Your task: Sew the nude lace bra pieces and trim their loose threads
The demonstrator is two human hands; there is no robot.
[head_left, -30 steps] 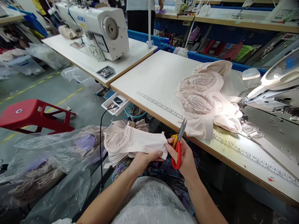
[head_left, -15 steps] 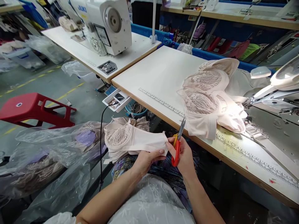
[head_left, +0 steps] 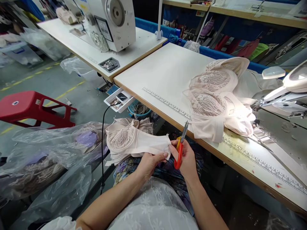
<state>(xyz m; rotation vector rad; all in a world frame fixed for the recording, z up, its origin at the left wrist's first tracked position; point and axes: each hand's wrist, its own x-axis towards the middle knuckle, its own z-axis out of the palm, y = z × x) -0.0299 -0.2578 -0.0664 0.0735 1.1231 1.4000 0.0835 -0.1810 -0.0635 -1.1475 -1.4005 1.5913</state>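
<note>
Pale pink fabric: one bra, held below the near edge of the table, over the lap. Its long axis runs roughly level, left to right, with the lace cup at the left end and the plain band end pointing right, toward the hands. It lies on top of a stack of like pieces.

Left hand: thumb and fingers pinched on the band end, from beneath. Right hand: closed round the red handle of the scissors, thumb tip against the same band end. The hands are nearly touching.

Scissors: long axis close to upright, tilted slightly right. Blades point up, tips just short of the table's near edge, and are together as far as can be seen. Handle end sits down in the palm.

On the table, right of the scissor tips: a pile of the same bras, lace cups up, one band reaching the near edge. Left of the table, on the floor: a red stool.
</note>
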